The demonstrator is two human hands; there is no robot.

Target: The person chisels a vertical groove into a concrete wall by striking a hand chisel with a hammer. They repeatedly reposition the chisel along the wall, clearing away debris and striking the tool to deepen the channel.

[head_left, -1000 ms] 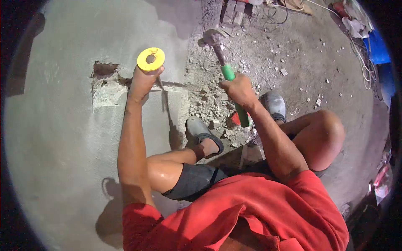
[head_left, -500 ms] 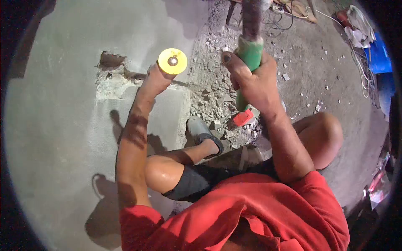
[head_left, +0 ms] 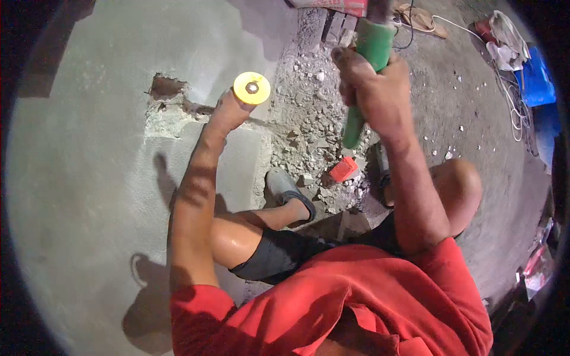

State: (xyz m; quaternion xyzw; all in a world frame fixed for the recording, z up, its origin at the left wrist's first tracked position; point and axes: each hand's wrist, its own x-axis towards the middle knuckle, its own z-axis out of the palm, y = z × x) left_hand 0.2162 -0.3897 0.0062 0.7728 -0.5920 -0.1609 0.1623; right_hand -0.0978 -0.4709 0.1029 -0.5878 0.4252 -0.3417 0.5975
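Note:
My left hand (head_left: 228,114) is closed around a chisel with a round yellow hand guard (head_left: 242,89); its metal striking end shows in the guard's middle. The shank and tip are hidden behind the guard and hand. Just left of that hand, a rough rectangular hole (head_left: 166,87) and a chipped groove are cut into the grey plastered wall (head_left: 113,148). My right hand (head_left: 383,92) grips a hammer by its green handle (head_left: 374,46), raised to the right of the chisel. The hammer's head lies beyond the top edge of view.
Broken rubble (head_left: 309,130) covers the floor along the wall's foot. A small red block-like object (head_left: 343,169) lies on it, near my grey shoe (head_left: 280,183). On the right are a white cable (head_left: 515,110), a blue container (head_left: 537,77) and a pale crumpled bag (head_left: 509,44).
My right hand and the hammer have moved up and to the right, away from the chisel. My left hand keeps its grip at the wall; the view has shifted slightly.

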